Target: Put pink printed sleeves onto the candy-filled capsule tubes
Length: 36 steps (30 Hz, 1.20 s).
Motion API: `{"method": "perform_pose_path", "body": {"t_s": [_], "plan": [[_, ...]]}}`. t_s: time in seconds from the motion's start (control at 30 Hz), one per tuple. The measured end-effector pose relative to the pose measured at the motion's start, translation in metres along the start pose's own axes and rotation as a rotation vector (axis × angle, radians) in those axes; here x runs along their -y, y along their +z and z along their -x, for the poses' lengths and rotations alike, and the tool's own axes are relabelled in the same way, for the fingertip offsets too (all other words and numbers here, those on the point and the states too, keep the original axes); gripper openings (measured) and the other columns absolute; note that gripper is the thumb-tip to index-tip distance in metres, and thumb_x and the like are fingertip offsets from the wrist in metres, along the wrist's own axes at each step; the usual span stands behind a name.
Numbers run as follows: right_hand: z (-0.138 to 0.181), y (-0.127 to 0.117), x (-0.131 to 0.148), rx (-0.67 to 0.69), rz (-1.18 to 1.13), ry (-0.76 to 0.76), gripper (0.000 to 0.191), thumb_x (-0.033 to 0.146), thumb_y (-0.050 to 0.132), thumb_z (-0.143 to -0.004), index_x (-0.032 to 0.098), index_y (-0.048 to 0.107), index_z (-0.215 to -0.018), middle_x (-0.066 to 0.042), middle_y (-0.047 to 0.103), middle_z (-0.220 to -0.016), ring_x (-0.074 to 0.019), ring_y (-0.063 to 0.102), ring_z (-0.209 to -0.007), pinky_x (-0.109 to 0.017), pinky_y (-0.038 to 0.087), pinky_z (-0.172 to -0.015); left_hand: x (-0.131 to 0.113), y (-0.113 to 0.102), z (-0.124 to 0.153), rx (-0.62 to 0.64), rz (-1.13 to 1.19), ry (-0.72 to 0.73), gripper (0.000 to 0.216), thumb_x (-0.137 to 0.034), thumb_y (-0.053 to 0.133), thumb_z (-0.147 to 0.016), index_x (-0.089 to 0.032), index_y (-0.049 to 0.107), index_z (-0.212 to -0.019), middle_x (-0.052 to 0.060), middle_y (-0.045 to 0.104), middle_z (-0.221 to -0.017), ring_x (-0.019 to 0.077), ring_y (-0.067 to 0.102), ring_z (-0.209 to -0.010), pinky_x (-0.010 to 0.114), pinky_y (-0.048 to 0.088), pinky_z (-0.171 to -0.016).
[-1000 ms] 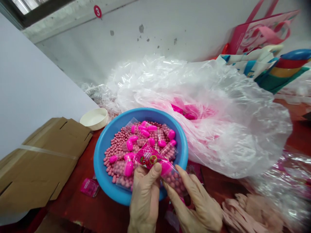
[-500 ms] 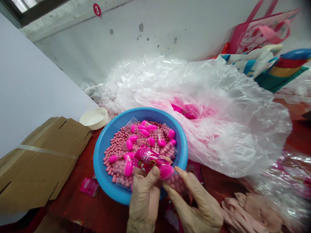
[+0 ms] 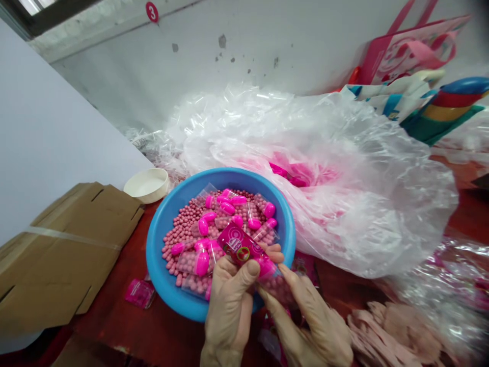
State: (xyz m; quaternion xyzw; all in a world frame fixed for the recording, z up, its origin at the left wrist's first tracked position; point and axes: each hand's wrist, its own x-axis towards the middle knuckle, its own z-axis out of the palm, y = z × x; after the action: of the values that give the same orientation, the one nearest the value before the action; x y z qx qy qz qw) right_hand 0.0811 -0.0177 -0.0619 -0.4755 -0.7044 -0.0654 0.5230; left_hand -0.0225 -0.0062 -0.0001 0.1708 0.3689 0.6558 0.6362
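Note:
Over the near rim of a blue basin [image 3: 157,275], both hands meet at one item. My left hand [image 3: 231,300] is closed, its thumb pressed on a dark pink printed wrapper [image 3: 237,244] with a fruit picture. My right hand [image 3: 311,321] pinches a clear, pink-capped bottle [image 3: 280,288] filled with pink balls. The cap end lies against or inside the wrapper; I cannot tell which. In the basin, loose pink balls [image 3: 182,224] lie under several similar filled bottles [image 3: 201,262] with bright pink caps.
Behind the basin spreads a big clear plastic bag [image 3: 362,204] with pink pieces inside. A flat cardboard box [image 3: 69,255] and a white dish [image 3: 147,185] stand left. A pink packet [image 3: 140,293] lies on the red table [image 3: 110,318]. Beige cloth [image 3: 397,334] is at right.
The wrapper has flattened out and turned so its print faces up more. My left fingers now show beyond it, above the pink cap. Both hands have shifted only slightly.

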Motion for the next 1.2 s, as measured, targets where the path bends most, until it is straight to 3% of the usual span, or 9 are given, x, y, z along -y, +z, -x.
{"method": "perform_pose_path", "body": {"t_s": [0.2,0.33,0.47,0.53,0.67,0.77,0.9,1.07,1.2], "plan": [[-0.006,0.000,0.009,-0.021,-0.031,0.058,0.068,0.018,0.068,-0.084,0.022,0.038,-0.145,-0.007,0.078,-0.087,-0.0196,0.071,-0.057,-0.028,0.054,-0.052,0.002,-0.001,-0.002,-0.032,0.017,-0.062,0.026,-0.026,0.084,-0.061,-0.017,0.079,-0.085,0.008,0.079,-0.078,0.0269,0.069,-0.097,0.037,0.044,-0.098],[-0.007,0.001,0.016,-0.041,-0.075,0.138,0.042,0.021,0.069,-0.082,0.016,0.059,-0.123,-0.009,0.078,-0.083,-0.0186,0.072,-0.058,-0.026,0.055,-0.055,0.004,0.001,0.000,-0.048,0.043,-0.089,0.031,-0.029,0.085,-0.061,-0.018,0.078,-0.089,0.008,0.079,-0.076,0.0278,0.070,-0.093,0.040,0.046,-0.097],[-0.004,0.002,0.018,0.020,-0.180,0.265,0.028,0.030,0.068,-0.083,0.014,0.065,-0.106,-0.010,0.077,-0.086,-0.0175,0.073,-0.059,-0.023,0.057,-0.061,0.004,-0.001,0.002,-0.041,0.046,-0.101,0.027,-0.029,0.079,-0.069,-0.017,0.078,-0.093,0.009,0.079,-0.081,0.0279,0.070,-0.095,0.041,0.046,-0.096],[-0.003,0.002,0.019,0.036,-0.198,0.307,0.029,0.032,0.067,-0.084,0.014,0.065,-0.106,-0.008,0.077,-0.086,-0.0166,0.072,-0.058,-0.022,0.057,-0.061,0.003,-0.003,0.003,-0.010,0.039,-0.126,0.026,-0.025,0.076,-0.073,-0.016,0.077,-0.097,0.010,0.079,-0.083,0.0280,0.069,-0.097,0.041,0.046,-0.096],[-0.003,-0.002,0.018,-0.024,-0.098,0.234,0.023,0.028,0.069,-0.082,0.017,0.065,-0.102,-0.008,0.078,-0.079,-0.0178,0.072,-0.056,-0.024,0.056,-0.056,-0.001,-0.003,0.004,0.114,-0.007,-0.163,0.029,-0.021,0.075,-0.072,-0.016,0.076,-0.100,0.011,0.078,-0.089,0.0293,0.068,-0.100,0.041,0.045,-0.097],[-0.004,-0.004,0.017,-0.002,-0.060,0.238,0.024,0.027,0.067,-0.084,0.018,0.064,-0.105,-0.009,0.078,-0.083,-0.0190,0.072,-0.058,-0.026,0.056,-0.058,0.001,-0.003,0.005,0.121,-0.014,-0.140,0.026,-0.017,0.075,-0.072,-0.020,0.077,-0.097,0.009,0.079,-0.090,0.0275,0.069,-0.097,0.040,0.046,-0.096],[-0.006,-0.001,0.013,0.038,-0.210,0.229,0.040,0.023,0.067,-0.084,0.019,0.057,-0.122,-0.007,0.077,-0.092,-0.0176,0.074,-0.068,-0.023,0.059,-0.064,0.006,-0.001,0.004,0.005,0.018,-0.077,0.017,-0.019,0.075,-0.073,-0.021,0.079,-0.089,0.007,0.079,-0.083,0.0251,0.070,-0.093,0.037,0.048,-0.093],[-0.009,-0.005,0.005,0.352,-0.459,0.245,0.054,0.021,0.053,-0.091,0.019,0.037,-0.143,-0.008,0.061,-0.131,-0.0186,0.064,-0.110,-0.023,0.053,-0.091,0.008,0.002,0.000,-0.141,0.080,0.027,0.014,-0.027,0.071,-0.078,-0.020,0.079,-0.087,0.007,0.079,-0.084,0.0221,0.071,-0.088,0.034,0.051,-0.090],[-0.007,-0.007,0.006,0.325,-0.437,0.324,0.051,0.020,0.055,-0.092,0.019,0.041,-0.141,-0.008,0.063,-0.128,-0.0168,0.067,-0.104,-0.018,0.052,-0.088,0.008,0.004,0.002,-0.100,0.017,-0.025,0.019,-0.024,0.078,-0.070,-0.018,0.078,-0.088,0.007,0.078,-0.080,0.0203,0.071,-0.081,0.032,0.051,-0.087]]}}
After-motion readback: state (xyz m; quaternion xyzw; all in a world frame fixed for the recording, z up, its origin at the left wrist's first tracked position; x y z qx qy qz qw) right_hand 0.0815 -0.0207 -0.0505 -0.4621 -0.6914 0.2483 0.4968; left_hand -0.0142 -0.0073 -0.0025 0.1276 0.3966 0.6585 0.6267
